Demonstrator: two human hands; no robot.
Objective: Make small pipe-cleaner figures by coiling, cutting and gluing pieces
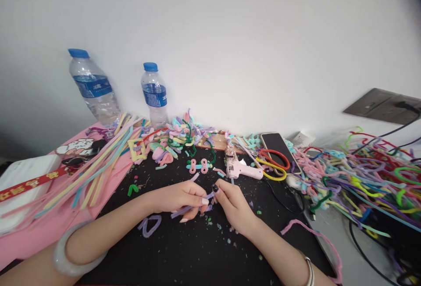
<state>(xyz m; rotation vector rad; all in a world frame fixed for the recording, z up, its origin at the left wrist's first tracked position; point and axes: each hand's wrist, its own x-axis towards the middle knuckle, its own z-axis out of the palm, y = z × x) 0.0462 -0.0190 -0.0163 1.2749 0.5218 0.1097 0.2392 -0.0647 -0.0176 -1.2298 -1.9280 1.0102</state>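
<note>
Head | left fingers (200,201), right fingers (222,194): pinched together on fuzzy lilac stem (210,195) | bent loop (159,221) nearby

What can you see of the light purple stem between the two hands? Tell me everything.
The light purple stem looks like a fuzzy pipe cleaner, thin and soft-looking. A short stretch shows, slanting up from the left hand, whose thumb pinches it, to the right hand, which grips it. It is over the black mat. Purple lengths also show beside the left hand; fingers hide whether they join it.
</note>
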